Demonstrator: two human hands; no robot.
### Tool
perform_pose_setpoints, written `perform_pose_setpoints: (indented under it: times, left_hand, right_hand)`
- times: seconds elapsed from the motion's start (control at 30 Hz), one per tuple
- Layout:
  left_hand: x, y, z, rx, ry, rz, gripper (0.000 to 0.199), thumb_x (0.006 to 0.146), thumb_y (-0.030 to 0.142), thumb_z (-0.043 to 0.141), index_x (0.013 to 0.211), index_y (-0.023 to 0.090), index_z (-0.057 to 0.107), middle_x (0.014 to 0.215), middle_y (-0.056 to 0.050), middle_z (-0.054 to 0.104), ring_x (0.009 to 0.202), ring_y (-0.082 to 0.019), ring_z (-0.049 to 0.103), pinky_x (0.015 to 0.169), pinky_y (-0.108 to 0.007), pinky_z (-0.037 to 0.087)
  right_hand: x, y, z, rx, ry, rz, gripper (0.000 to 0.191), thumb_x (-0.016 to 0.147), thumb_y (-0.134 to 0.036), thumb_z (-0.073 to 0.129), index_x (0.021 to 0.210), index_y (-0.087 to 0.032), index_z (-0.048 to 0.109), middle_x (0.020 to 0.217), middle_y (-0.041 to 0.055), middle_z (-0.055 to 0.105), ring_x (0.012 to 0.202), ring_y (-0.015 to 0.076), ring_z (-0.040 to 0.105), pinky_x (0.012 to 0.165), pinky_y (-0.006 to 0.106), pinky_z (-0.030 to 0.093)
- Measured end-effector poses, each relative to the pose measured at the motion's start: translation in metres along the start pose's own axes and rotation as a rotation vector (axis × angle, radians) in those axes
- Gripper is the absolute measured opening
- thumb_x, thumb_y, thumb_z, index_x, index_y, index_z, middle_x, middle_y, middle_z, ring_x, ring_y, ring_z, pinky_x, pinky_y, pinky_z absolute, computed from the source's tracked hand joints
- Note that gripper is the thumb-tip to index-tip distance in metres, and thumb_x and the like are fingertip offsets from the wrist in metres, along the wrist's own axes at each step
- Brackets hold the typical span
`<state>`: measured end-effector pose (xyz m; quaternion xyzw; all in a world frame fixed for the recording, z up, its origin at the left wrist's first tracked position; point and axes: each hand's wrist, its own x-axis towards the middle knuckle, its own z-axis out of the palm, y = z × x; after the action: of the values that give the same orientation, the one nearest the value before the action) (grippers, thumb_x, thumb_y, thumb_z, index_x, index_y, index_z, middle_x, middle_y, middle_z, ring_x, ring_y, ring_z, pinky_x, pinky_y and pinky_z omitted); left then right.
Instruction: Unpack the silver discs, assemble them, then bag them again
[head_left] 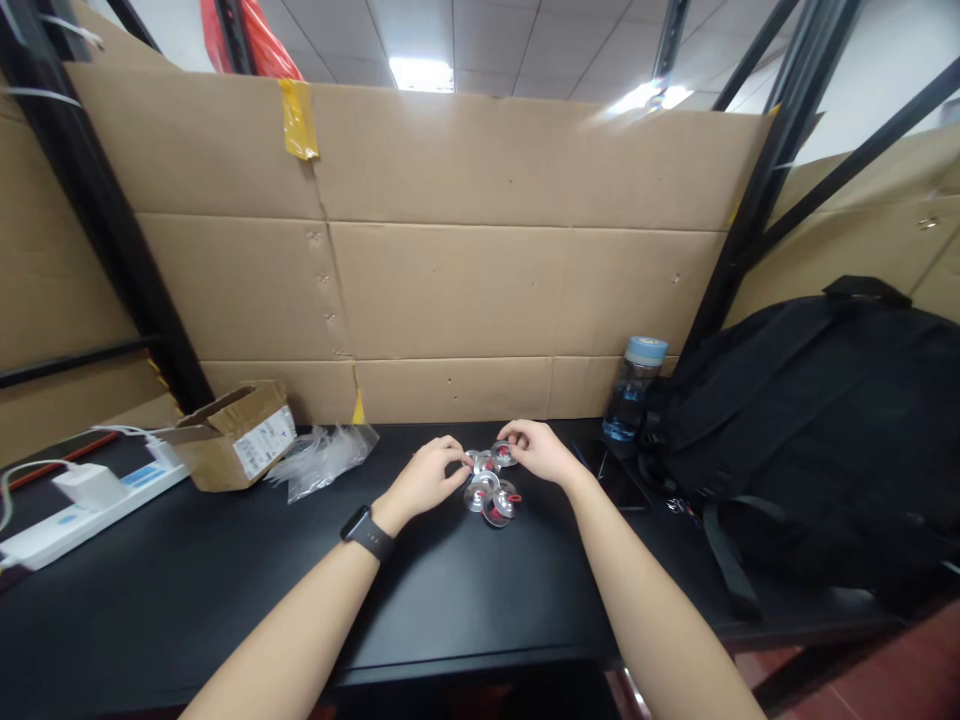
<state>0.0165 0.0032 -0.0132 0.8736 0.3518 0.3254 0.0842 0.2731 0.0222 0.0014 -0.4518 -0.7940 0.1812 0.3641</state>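
Note:
Several small round silvery discs with red parts (503, 500) lie in a loose cluster on the black table (480, 610). At the cluster's left side is my left hand (426, 478), its fingers bent and the tips touching or close to a disc; whether it grips one is too small to tell. My right hand (541, 450) has its thumb and fingertips closed on the disc at the back right (503, 454). A dark watch (367, 532) is on my left wrist.
To the left are a white power strip (97, 515), an open cardboard box (234, 436) and clear plastic bags (326, 460). A blue-lidded bottle (634, 390) and a black backpack (817, 430) stand right. A cardboard wall (450, 290) closes off the back.

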Motion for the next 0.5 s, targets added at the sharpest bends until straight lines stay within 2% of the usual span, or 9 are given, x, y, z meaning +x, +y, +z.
perform_pose_setpoints:
  times: [0.13,0.23,0.37,0.5]
  left_hand:
    - [0.001,0.009,0.009,-0.057,0.046,0.005,0.019,0.095,0.032,0.056,0.106,0.025,0.07,0.104,-0.005,0.064,0.1,-0.021,0.061,0.092,-0.034,0.047]
    - [0.001,0.01,0.013,-0.065,0.077,-0.012,0.017,0.094,0.033,0.059,0.105,0.023,0.068,0.105,-0.006,0.063,0.101,-0.022,0.06,0.093,-0.035,0.047]
    - [0.001,0.008,0.014,-0.067,0.087,-0.015,0.015,0.092,0.03,0.06,0.103,0.021,0.065,0.101,-0.006,0.062,0.098,-0.022,0.059,0.089,-0.034,0.048]
    - [0.002,0.008,0.013,-0.09,0.107,-0.02,0.014,0.093,0.025,0.055,0.103,0.021,0.065,0.099,-0.006,0.061,0.095,-0.021,0.059,0.088,-0.033,0.048]
  right_hand:
    - [0.0,-0.024,0.013,0.019,0.041,-0.161,0.033,0.074,-0.003,0.056,0.097,-0.02,0.072,0.079,-0.0015,0.058,0.064,0.0096,0.05,0.062,0.021,0.041]
    - [-0.002,-0.039,0.021,0.056,0.036,-0.218,0.035,0.073,-0.001,0.055,0.098,-0.021,0.071,0.078,-0.0027,0.052,0.065,0.0097,0.048,0.062,0.021,0.041]
    - [-0.005,-0.05,0.031,0.066,0.013,-0.236,0.039,0.069,0.0,0.056,0.099,-0.021,0.069,0.077,-0.0035,0.052,0.065,0.0098,0.048,0.062,0.021,0.042]
    - [-0.007,-0.054,0.039,0.066,0.023,-0.171,0.04,0.07,-0.002,0.059,0.102,-0.023,0.068,0.082,-0.002,0.055,0.066,0.0103,0.053,0.063,0.022,0.045]
